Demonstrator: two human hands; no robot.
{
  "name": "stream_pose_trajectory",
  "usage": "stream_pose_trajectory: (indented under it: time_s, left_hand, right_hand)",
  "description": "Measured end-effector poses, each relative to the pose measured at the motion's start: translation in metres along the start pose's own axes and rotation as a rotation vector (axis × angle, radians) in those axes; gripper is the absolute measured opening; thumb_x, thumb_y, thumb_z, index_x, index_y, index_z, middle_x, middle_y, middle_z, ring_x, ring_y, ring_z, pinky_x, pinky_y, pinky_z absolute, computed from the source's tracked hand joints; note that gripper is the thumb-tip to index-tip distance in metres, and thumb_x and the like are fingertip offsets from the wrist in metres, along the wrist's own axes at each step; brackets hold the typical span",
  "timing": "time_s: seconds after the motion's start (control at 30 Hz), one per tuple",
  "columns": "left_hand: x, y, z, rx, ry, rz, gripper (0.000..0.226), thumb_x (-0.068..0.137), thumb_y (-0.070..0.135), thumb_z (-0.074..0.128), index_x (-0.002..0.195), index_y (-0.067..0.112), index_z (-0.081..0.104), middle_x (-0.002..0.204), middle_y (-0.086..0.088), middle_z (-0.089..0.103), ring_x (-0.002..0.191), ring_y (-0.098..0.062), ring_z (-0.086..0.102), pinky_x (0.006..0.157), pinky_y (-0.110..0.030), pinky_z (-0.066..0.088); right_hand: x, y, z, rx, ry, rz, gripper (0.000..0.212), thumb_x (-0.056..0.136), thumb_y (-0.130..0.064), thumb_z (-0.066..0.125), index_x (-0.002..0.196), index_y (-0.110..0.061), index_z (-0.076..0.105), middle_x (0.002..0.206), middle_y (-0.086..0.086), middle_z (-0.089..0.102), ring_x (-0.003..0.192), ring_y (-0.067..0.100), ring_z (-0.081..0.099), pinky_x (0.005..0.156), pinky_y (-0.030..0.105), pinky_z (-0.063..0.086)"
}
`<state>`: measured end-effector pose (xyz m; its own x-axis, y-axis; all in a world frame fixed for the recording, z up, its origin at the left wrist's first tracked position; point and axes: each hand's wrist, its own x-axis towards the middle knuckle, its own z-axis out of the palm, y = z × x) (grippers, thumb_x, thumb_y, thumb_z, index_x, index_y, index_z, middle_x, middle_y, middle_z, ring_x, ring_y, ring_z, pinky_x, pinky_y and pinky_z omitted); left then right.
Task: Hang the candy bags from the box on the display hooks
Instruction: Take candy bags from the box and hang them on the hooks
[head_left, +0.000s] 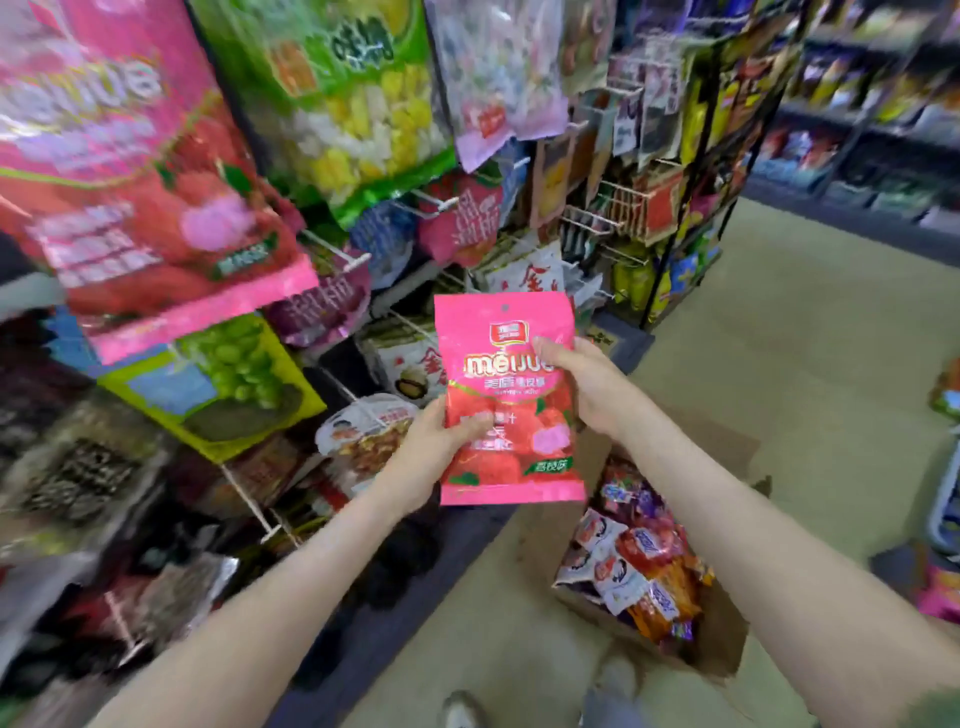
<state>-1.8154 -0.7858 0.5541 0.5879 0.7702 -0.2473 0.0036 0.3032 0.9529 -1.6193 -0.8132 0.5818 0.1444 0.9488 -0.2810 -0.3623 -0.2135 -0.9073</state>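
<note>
I hold a pink candy bag (506, 353) upright in front of the display rack, a small hang hole at its top edge. My left hand (434, 441) grips its lower left side, thumb across the front. My right hand (587, 384) grips its right edge higher up. A matching larger-looking pink bag (130, 171) hangs close at the upper left. The cardboard box (722, 644) sits on the floor below my right forearm, with several mixed candy bags (639, 551) inside. White wire display hooks (337, 252) stick out from the rack just left of the held bag.
The rack is crowded with hanging snack bags: a green-and-yellow one (343, 104), a green grape one (228, 379). A second black rack (670, 171) stands to the right. Beige floor (779, 364) stretches right; store shelves line the far back. My shoes show at the bottom.
</note>
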Motion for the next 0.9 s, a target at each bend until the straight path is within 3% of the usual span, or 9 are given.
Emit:
stream_pose_trajectory:
  time_s: [0.1,0.23,0.37,0.47,0.6,0.7,0.9]
  left_hand:
    - [-0.026,0.043,-0.027,-0.033,0.097,0.070,0.026,0.079,0.028,0.064,0.104,0.019,0.063,0.096,-0.004,0.074,0.086,-0.021,0.069,0.078,-0.035,0.057]
    - [-0.053,0.094,-0.052,-0.027,0.221,0.165,0.041,0.075,0.044,0.064,0.107,0.017,0.062,0.097,-0.008,0.074,0.087,-0.025,0.071,0.079,-0.039,0.057]
    - [-0.075,0.122,-0.068,-0.049,0.358,0.266,0.017,0.086,0.030,0.065,0.101,0.022,0.060,0.096,-0.002,0.074,0.081,-0.017,0.072,0.067,-0.029,0.058]
    - [-0.087,0.124,-0.075,-0.048,0.377,0.283,0.025,0.082,0.028,0.069,0.104,0.023,0.058,0.096,0.004,0.073,0.085,-0.015,0.072,0.071,-0.029,0.057]
    - [-0.085,0.118,-0.082,-0.076,0.418,0.248,0.034,0.079,0.037,0.069,0.107,0.021,0.059,0.098,0.003,0.073,0.090,-0.018,0.071,0.081,-0.034,0.056]
    - [-0.076,0.113,-0.081,-0.111,0.414,0.163,0.055,0.077,0.050,0.067,0.119,0.015,0.059,0.104,-0.005,0.073,0.095,-0.024,0.070,0.088,-0.042,0.055]
    - [-0.059,0.104,-0.072,-0.140,0.346,0.043,0.043,0.087,0.048,0.060,0.116,0.016,0.062,0.101,-0.006,0.074,0.092,-0.023,0.070,0.085,-0.039,0.054]
  right_hand:
    - [0.004,-0.012,0.059,0.046,0.037,-0.103,0.018,0.088,-0.015,0.061,0.105,-0.011,0.064,0.097,0.011,0.071,0.085,0.025,0.068,0.081,0.040,0.055]
    - [0.002,-0.040,0.120,-0.003,-0.034,-0.195,0.025,0.087,-0.015,0.062,0.110,-0.006,0.063,0.103,0.017,0.069,0.087,0.029,0.067,0.083,0.042,0.055]
    - [-0.002,-0.070,0.164,-0.045,-0.151,-0.298,0.016,0.086,-0.009,0.061,0.101,-0.008,0.065,0.090,0.012,0.071,0.077,0.023,0.069,0.072,0.035,0.058]
    - [0.000,-0.079,0.176,-0.073,-0.244,-0.287,0.011,0.084,-0.009,0.061,0.094,-0.010,0.066,0.077,0.007,0.072,0.066,0.019,0.068,0.063,0.029,0.057]
    - [0.007,-0.070,0.180,-0.090,-0.259,-0.209,0.008,0.087,-0.011,0.060,0.090,-0.010,0.066,0.074,0.006,0.073,0.065,0.019,0.069,0.061,0.028,0.057]
    - [0.013,-0.061,0.178,-0.105,-0.230,-0.169,0.008,0.087,-0.014,0.062,0.092,-0.009,0.067,0.079,0.008,0.073,0.068,0.021,0.069,0.063,0.030,0.057]
    - [0.019,-0.054,0.159,-0.119,-0.152,-0.087,0.016,0.085,-0.018,0.067,0.096,-0.007,0.067,0.082,0.012,0.072,0.070,0.026,0.069,0.067,0.035,0.057]
